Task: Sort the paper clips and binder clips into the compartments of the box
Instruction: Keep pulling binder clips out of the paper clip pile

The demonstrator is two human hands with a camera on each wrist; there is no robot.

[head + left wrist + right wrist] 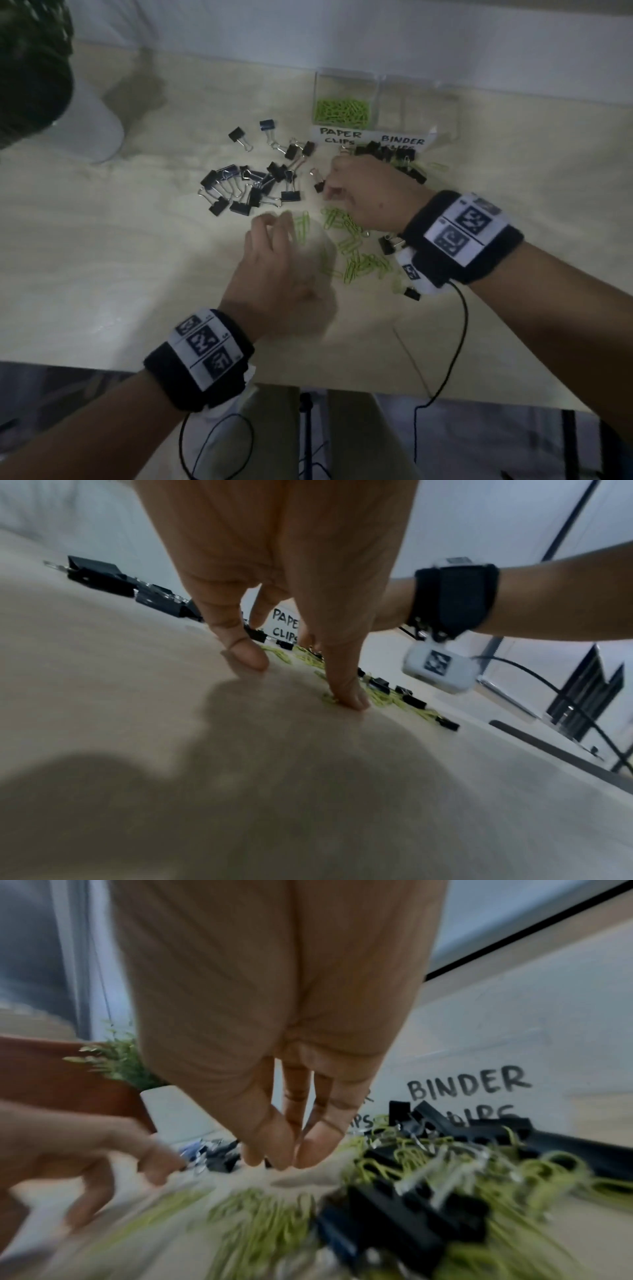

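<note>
Mostly unsorted: table (102,260) carries the loose clips. Box (383,92) at the far edge holds paper clips (342,110) in its left compartment; the right one looks empty. Binder clips (250,186) lie left of centre, green ones nearer me. My left hand (284,270) spreads relaxed fingertips (248,656) onto the table, holding nothing. My right hand (370,195) bunches its fingertips (310,1150) low; grip contents I cannot tell.

Left hand (277,270) low, fingers (246,656) spread, tips down. Right hand (370,195) fingertips (311,1153) bunched together, pointing down.
</note>
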